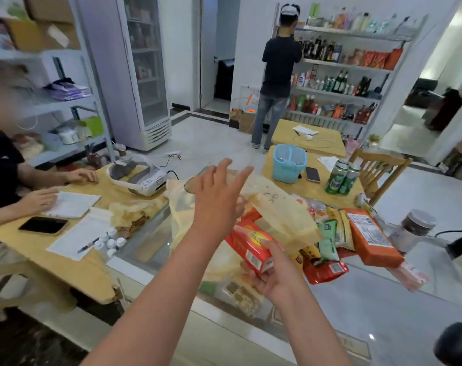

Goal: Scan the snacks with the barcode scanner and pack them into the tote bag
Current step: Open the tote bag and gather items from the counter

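Observation:
My right hand (270, 273) grips a red snack box (251, 243) by its near end, low over the glass counter (356, 299). Raised above the pale yellow tote bag (280, 215), my left hand (219, 196) has its fingers spread and holds nothing. The bag lies crumpled on the counter, its edge touching the box. To the right is a pile of snacks: an orange pack (372, 239), green packets (329, 241) and a red bag (325, 270). A dark rounded object (457, 344), possibly the barcode scanner, shows at the bottom right corner.
A jar with a grey lid (416, 228) stands right of the snacks. Behind are green cans (340, 178), a blue basket (289, 163) and a phone (313, 174). A seated person's hands rest on the wooden table (79, 270) at left. Another person stands at the far shelves (343, 64).

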`<state>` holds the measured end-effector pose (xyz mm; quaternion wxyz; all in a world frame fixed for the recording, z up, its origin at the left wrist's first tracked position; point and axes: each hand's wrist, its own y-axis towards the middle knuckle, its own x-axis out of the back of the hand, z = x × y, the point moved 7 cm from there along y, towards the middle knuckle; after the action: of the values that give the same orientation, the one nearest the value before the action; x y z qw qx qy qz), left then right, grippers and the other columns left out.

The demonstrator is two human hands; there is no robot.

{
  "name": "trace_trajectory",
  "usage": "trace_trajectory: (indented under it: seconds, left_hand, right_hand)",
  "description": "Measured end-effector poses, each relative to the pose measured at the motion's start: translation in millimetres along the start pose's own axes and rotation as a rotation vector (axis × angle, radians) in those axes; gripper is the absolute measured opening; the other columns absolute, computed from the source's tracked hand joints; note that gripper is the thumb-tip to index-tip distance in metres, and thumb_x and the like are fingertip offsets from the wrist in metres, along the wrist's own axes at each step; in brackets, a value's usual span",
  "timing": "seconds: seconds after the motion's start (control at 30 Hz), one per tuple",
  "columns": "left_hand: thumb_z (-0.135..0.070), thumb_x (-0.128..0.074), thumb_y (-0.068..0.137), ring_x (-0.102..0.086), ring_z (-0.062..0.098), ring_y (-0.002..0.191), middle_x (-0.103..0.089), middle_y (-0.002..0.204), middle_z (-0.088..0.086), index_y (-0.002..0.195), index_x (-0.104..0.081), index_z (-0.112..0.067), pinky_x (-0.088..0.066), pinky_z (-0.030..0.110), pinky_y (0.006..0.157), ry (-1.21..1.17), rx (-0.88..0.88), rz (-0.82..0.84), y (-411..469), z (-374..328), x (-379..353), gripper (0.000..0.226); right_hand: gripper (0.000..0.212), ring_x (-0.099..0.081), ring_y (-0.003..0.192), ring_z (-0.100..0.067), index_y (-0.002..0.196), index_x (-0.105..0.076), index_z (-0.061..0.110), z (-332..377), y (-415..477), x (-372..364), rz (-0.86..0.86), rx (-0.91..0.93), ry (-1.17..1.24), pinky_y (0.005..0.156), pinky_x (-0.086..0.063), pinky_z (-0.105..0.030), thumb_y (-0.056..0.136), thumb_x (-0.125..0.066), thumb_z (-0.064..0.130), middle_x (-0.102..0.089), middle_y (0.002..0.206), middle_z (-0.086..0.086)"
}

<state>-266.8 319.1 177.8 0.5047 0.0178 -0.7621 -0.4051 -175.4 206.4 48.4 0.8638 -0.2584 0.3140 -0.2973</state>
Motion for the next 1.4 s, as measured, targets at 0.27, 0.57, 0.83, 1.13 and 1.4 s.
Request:
trace_trajectory:
  seconds: [0.27, 0.57, 0.83, 1.13, 1.4]
  left_hand:
    - [-0.016, -0.044, 0.097, -0.059, 0.035, 0.085, -0.065, 0.093, 0.014, 0.109, -0.058, -0.005, -0.038, 0.036, 0.064, 0.025, 0.159, 0.081, 83, 1, 11, 0.022]
    - [-0.034, -0.039, 0.102, -0.044, 0.03, 0.056, -0.028, 0.052, -0.003, 0.064, -0.033, -0.014, -0.015, 0.031, 0.045, 0.066, 0.051, -0.06, 116, -5, 27, 0.044]
    - [-0.034, -0.035, 0.104, -0.044, 0.024, 0.066, -0.032, 0.062, -0.004, 0.078, -0.031, -0.019, -0.025, 0.031, 0.056, -0.074, -0.106, 0.087, 127, -3, 37, 0.03]
    - [-0.009, -0.09, 0.045, -0.019, 0.02, 0.034, -0.017, 0.044, -0.006, 0.06, -0.029, -0.019, -0.002, 0.011, 0.05, -0.302, -0.254, -0.06, 118, 45, 33, 0.063]
    - [-0.062, -0.044, 0.089, -0.053, 0.011, 0.075, -0.055, 0.072, -0.01, 0.079, -0.059, -0.024, -0.034, 0.025, 0.057, -0.335, -0.281, 0.441, 103, 48, 8, 0.042]
  right_hand:
    - [0.041, -0.063, 0.075, -0.023, 0.116, -0.056, 0.007, 82, 51, -11, -0.055, 0.239, 0.245, 0.044, -0.051, -0.022, 0.081, -0.073, 0.021, -0.065, 0.103, -0.017]
    - [0.024, -0.06, 0.067, -0.026, 0.097, -0.058, 0.001, 41, 82, -45, 0.076, -0.07, 0.233, 0.042, -0.054, -0.026, 0.086, -0.068, 0.02, -0.06, 0.079, -0.016]
    - [0.027, -0.065, 0.071, -0.014, 0.117, -0.057, 0.014, 91, 143, -99, -0.03, 0.269, 0.185, 0.054, -0.054, -0.024, 0.09, -0.06, 0.01, -0.063, 0.097, -0.009]
    - [0.015, -0.056, 0.082, -0.024, 0.103, -0.056, 0.012, 104, 171, -110, -0.268, 0.473, -0.248, 0.076, -0.05, -0.039, 0.099, -0.042, 0.009, -0.06, 0.089, -0.009]
    - [0.013, -0.07, 0.08, -0.022, 0.098, -0.067, 0.003, 82, 108, -96, -0.117, 0.564, -0.113, 0.063, -0.057, -0.024, 0.086, -0.065, 0.002, -0.07, 0.091, -0.007]
